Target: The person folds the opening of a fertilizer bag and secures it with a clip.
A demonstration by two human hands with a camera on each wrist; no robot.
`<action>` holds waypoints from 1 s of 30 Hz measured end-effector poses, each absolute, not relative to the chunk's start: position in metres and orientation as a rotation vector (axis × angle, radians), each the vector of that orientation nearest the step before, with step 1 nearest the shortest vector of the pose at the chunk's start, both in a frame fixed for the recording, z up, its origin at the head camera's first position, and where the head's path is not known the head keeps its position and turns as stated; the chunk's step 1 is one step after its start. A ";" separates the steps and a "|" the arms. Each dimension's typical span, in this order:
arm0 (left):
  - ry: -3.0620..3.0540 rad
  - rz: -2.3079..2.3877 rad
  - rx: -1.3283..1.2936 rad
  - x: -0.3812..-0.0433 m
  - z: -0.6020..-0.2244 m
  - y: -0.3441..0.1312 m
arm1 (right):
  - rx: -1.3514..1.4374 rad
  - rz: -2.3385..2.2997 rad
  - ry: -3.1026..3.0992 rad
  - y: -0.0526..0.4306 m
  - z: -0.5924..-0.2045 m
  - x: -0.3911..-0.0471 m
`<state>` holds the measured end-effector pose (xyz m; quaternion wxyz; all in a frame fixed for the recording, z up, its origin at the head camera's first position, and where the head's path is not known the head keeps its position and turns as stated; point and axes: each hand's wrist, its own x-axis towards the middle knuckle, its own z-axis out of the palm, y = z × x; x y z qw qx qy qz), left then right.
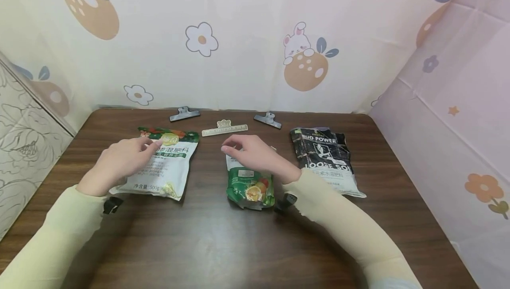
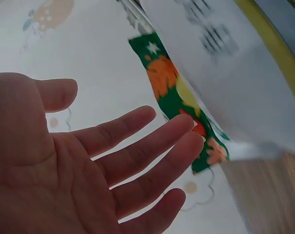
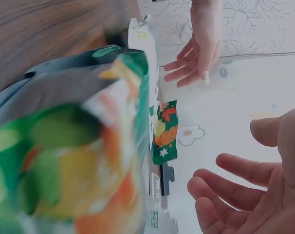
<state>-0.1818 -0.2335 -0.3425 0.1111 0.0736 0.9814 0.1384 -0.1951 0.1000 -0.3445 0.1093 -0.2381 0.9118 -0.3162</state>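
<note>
My left hand (image 1: 119,161) hovers over the left side of a white fertilizer bag (image 1: 172,171) with a green, fruit-printed top strip. In the left wrist view its fingers spread loosely beside that strip (image 2: 162,78), holding nothing. Above a smaller green-and-white pouch (image 1: 249,189) with fruit printed near its front end is my right hand (image 1: 259,155), covering part of the pouch from the head view. The right wrist view has this hand (image 3: 249,187) palm showing, fingers relaxed and nothing in them, with the pouch (image 3: 69,165) blurred close to the camera.
A black-and-white soil fertilizer bag (image 1: 324,158) lies to the right, partly behind the right forearm. Along the back are two dark metal clips (image 1: 184,114) (image 1: 268,120) and a pale wide clip (image 1: 225,129). A printed curtain (image 1: 243,81) borders the brown table (image 1: 215,249).
</note>
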 end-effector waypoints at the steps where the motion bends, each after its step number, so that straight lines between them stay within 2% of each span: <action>1: 2.876 0.405 0.203 -0.183 -0.343 -0.237 | -0.707 -0.921 2.679 0.097 -0.345 -0.197; 9: 2.851 0.407 0.148 -0.194 -0.344 -0.259 | -0.714 -0.963 2.660 0.074 -0.345 -0.211; 21: 2.791 0.425 0.127 -0.215 -0.357 -0.289 | -0.503 -0.980 2.435 0.030 -0.370 -0.225; 30: 2.750 0.457 0.109 -0.228 -0.372 -0.304 | -0.392 -1.038 2.234 0.018 -0.365 -0.232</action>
